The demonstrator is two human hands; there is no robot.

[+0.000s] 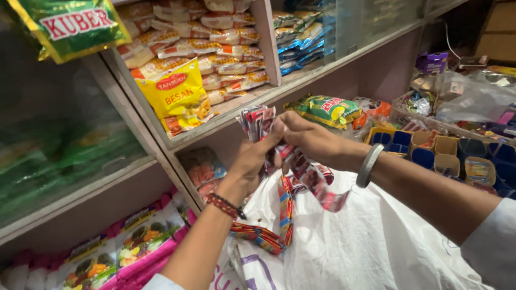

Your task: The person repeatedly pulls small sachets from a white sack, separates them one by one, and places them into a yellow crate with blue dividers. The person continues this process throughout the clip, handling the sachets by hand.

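Both my hands meet in the middle of the view, in front of a shop shelf. My left hand (251, 161), with a red and black thread band at the wrist, grips a folded bundle of small red and silver sachet strips (257, 122). My right hand (312, 140), with a metal bangle on the wrist, pinches the same strips beside it. A loose length of the strip (285, 209) hangs down in a loop over a large white plastic bag (371, 241) below my arms.
A shelf edge (301, 80) runs behind my hands, with stacked packets and a yellow flour bag (173, 94) above it. Pink packets (134, 241) sit at the lower left. Blue and yellow tray compartments (430, 153) and more wrapped goods lie at the right.
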